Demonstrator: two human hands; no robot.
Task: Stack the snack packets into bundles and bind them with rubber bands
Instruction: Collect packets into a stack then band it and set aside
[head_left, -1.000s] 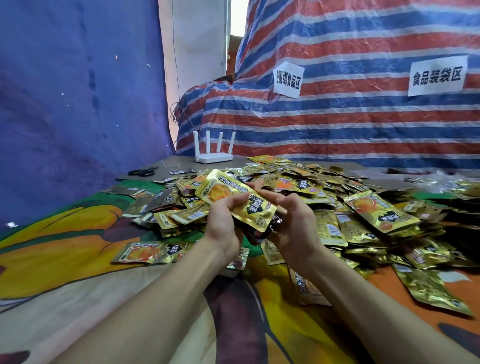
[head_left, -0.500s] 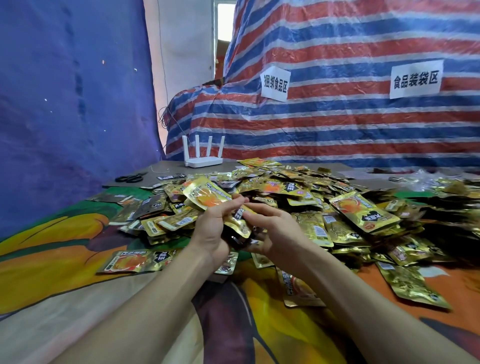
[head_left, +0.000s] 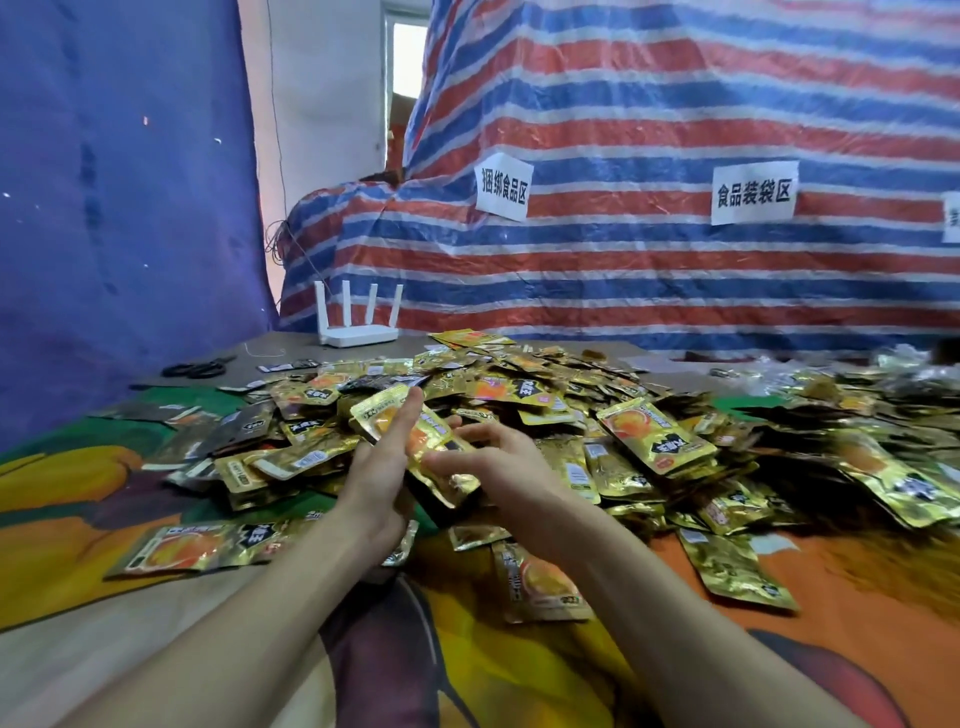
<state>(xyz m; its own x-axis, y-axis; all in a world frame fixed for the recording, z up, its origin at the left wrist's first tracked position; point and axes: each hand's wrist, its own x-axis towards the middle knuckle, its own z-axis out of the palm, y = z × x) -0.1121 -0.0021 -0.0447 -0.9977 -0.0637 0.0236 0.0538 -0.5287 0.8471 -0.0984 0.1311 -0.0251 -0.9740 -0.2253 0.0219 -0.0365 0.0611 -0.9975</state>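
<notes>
Pressing packet stack between hands — left hand flat, fingers straight, right hand grip curled round it

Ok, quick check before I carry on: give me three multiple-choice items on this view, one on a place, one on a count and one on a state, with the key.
1. Where do the scissors lie?
A. left of the router
B. right of the router
C. on top of the router

2. How many antennas has the router?
A. two
B. three
C. four

3. How are the left hand fingers?
A. curled in a fist
B. straight against the stack of packets
C. spread wide in the air

Key:
1 A, they lie well to its left.
2 C, four stand upright.
3 B, they lie flat along the stack's side.
</notes>
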